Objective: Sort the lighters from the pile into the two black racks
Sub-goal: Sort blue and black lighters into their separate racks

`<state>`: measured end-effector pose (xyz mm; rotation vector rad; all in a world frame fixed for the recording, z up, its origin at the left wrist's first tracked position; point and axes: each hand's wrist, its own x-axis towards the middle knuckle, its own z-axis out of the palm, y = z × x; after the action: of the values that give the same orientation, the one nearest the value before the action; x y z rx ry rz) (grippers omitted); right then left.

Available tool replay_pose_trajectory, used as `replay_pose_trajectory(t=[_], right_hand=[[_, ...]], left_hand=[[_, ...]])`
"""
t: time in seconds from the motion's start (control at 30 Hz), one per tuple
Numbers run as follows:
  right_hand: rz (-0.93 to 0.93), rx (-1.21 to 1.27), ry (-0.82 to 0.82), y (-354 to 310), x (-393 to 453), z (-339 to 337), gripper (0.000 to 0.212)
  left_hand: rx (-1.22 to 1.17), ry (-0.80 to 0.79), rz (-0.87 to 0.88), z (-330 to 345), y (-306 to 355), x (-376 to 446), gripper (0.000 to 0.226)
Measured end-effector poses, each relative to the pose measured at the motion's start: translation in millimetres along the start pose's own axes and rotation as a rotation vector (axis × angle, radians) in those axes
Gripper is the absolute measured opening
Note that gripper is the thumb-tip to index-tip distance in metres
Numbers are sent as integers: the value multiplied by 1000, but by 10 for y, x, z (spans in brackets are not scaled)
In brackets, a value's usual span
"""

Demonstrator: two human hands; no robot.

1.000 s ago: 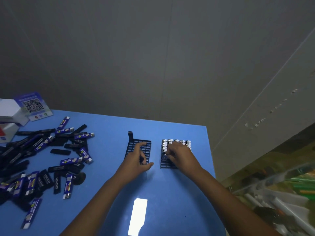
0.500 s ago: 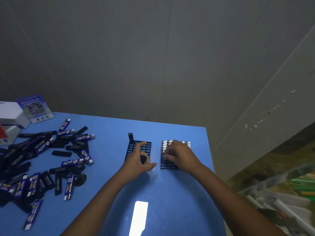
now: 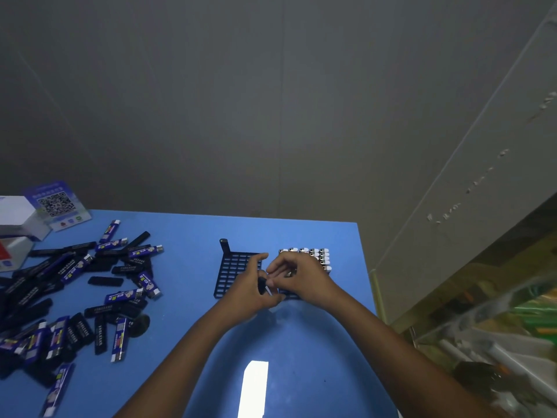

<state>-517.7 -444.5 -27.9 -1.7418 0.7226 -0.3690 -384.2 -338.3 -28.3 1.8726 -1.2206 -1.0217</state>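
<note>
Bare forearms, no sleeves; left hand and right hand seemingly ungloved.

Blue table, glossy; rectangular light reflection near front edge. Gray wall behind far edge, vertical seam at ctr. Pale panel at right, scuffed, slanting. Cluttered shelving beyond right edge, blurred. Dim lighting overall.
</note>
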Motion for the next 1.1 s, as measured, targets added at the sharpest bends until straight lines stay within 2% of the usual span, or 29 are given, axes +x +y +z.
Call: replay_pose_trajectory(t=[0.47,0.63,0.77,0.93,1.1], right_hand=[[-2,43,12,-23,-76,-56,20],[-18,-34,67,-21,-120,-195,21],[-50,-203,106,56,-149,-291,27],[-99,-430,126,139,-187,-342,27],[-37,-460,111,188,-207,-372,13]], left_hand=[[27,-27,13,15,39,37,92],[29,-29,-24,-45,-66,31,92],[250,77,36,-147,-145,-12,95],[650,198,105,-192,-179,-31,101],[722,211,120,-180,-199,-7,98]])
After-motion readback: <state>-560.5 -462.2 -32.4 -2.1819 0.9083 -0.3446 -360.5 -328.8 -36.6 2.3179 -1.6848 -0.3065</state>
